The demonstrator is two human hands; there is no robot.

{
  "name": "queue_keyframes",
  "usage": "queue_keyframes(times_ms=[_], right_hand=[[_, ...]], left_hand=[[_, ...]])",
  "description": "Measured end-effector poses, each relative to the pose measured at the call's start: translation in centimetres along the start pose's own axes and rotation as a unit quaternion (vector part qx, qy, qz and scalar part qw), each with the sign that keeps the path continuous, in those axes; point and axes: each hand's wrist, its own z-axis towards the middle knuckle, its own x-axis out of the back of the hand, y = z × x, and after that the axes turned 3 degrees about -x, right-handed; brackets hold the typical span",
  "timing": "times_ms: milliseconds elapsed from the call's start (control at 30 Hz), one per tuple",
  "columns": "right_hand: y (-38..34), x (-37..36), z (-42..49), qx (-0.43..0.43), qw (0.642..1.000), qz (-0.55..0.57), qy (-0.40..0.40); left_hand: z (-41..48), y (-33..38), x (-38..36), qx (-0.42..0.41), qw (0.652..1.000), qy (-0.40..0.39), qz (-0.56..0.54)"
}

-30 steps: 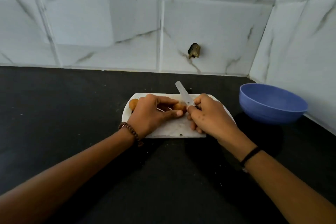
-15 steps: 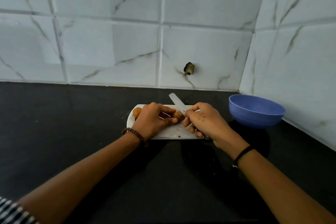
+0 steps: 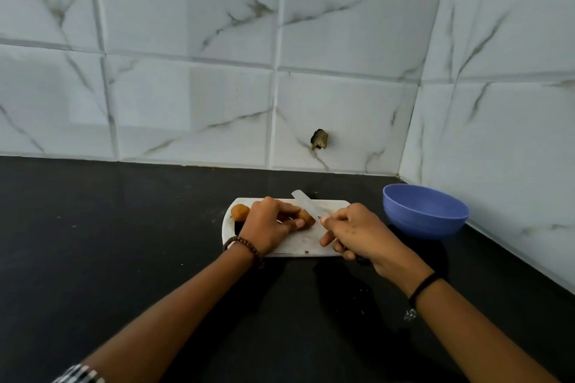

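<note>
- Since half a second ago our view has tipped up; white board [image 3: 300, 242] sits lower in frame.
- Our left hand [image 3: 267, 227], palm down and fingers curled, pins an orange-brown piece [image 3: 307, 218] on the board.
- Our right hand [image 3: 357, 233] grips the knife [image 3: 306, 205], blade angled up-left beside that piece.

One knife [image 3: 306, 204], one board [image 3: 311, 242], one bowl [image 3: 426, 218]

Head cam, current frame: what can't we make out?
Knife handle: head view, buried in the right hand.
Brown food: head view, left hand covers its middle; one piece or two, cannot tell.
Bowl bottom: head view, hidden by its own near wall.
</note>
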Motion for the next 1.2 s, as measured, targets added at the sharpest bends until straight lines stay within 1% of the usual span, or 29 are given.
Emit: queue_keyframes(times_ms=[100,267,400,500,600,733,933,1100,1200], right_hand=[[0.1,-0.1,-0.1,0.008,1.0,-0.018,0.006],[0.6,-0.3,-0.7,0.037,0.993,-0.109,0.034],[1.1,-0.9,-0.2,0.065,0.966,-0.235,0.086],[1.1,-1.6,0.1,0.071,0.952,-0.28,0.104],[0.6,-2.0,0.3,0.059,0.949,-0.293,0.104],[-0.2,-2.0,1.1,0.074,0.945,-0.301,0.101],[-1.2,-2.2,1.0,0.087,0.932,-0.338,0.101],[-0.5,-2.1,0.9,0.08,0.935,-0.333,0.088],[0.0,-2.1,-0.2,0.09,0.938,-0.326,0.081]], left_hand=[[0.1,0.1,-0.2,0.011,1.0,0.008,-0.002],[-0.1,0.1,-0.3,0.006,1.0,0.013,-0.008],[0.1,-0.3,-0.7,0.014,0.999,0.029,-0.002],[0.2,-0.3,-0.8,0.021,0.999,0.032,0.004],[0.4,-0.1,-0.8,0.02,0.999,0.033,0.021],[0.6,0.1,-0.7,0.013,0.999,0.029,0.026],[0.6,-0.1,-0.8,0.027,0.999,0.028,0.037],[0.3,0.3,-0.8,0.022,0.999,0.033,0.036],[0.1,0.3,-0.8,0.024,0.998,0.042,0.03]])
